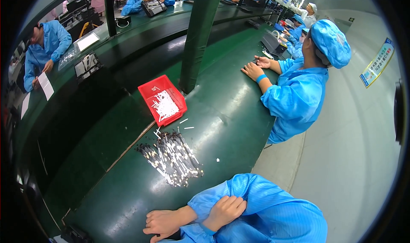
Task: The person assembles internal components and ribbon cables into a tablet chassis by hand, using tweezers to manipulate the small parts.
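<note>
My forearms cross at the near edge of the table. My left hand (225, 211) is closed on the blue sleeve (209, 197) of my right arm, its fingers curled over the cloth. Beyond that cuff, my right hand (163, 223) rests low over the green tabletop with bent fingers; a small black spot shows on one finger, and the palm side is hidden. Farther off lies a spread pile of thin black-and-white strips (173, 157) that look like flat flex cables. Behind the pile, a red bin (181, 103) holds many small white pieces (165, 105).
Loose white slips (183, 121) and a white scrap (218, 160) lie on the tabletop (226, 128). A green post (196, 42) rises behind the bin. At right, a co-worker in blue (299, 89) has both hands on the table. More people sit across the line.
</note>
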`<state>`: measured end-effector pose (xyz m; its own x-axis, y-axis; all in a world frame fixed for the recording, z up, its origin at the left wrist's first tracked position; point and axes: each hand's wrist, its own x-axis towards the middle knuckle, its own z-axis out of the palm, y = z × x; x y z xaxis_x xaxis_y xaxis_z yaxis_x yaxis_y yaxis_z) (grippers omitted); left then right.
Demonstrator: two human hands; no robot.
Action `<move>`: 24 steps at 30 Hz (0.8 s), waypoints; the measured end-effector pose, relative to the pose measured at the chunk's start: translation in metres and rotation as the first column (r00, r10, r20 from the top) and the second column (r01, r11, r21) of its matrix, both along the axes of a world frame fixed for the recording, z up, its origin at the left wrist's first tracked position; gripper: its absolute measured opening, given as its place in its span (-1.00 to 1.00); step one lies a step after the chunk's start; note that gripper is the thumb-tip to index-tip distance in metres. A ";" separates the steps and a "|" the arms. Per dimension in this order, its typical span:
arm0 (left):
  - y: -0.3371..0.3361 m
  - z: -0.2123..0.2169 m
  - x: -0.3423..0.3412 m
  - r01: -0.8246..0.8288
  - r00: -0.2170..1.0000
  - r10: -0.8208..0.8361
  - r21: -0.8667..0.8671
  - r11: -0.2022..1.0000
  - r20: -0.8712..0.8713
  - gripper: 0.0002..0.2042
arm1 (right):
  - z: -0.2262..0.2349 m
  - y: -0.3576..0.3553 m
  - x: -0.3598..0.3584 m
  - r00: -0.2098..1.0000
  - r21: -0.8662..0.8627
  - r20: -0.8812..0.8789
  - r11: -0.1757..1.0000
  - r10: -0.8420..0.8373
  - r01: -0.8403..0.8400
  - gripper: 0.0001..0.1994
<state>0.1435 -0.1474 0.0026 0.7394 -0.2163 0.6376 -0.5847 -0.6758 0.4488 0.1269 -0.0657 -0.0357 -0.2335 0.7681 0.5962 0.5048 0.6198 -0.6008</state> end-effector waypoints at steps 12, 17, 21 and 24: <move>0.000 0.000 0.000 -0.015 1.000 0.015 0.032 0.999 0.003 -0.87 | 0.003 -0.002 0.002 1.000 -0.030 0.007 1.000 0.004 -0.004 -0.59; 0.000 0.000 0.001 -0.009 1.000 0.009 0.027 1.000 0.010 -0.87 | -0.003 -0.003 0.003 0.994 -0.205 0.072 0.976 0.083 -0.067 -0.77; 0.000 0.001 0.002 0.012 1.000 -0.012 0.006 1.000 0.000 -0.88 | -0.004 -0.003 0.003 0.995 -0.213 0.067 0.975 0.075 -0.059 -0.76; 0.000 0.001 0.002 0.018 1.000 -0.018 0.024 1.000 -0.003 -0.89 | -0.003 -0.003 0.003 0.997 -0.227 0.044 0.972 0.071 -0.059 -0.77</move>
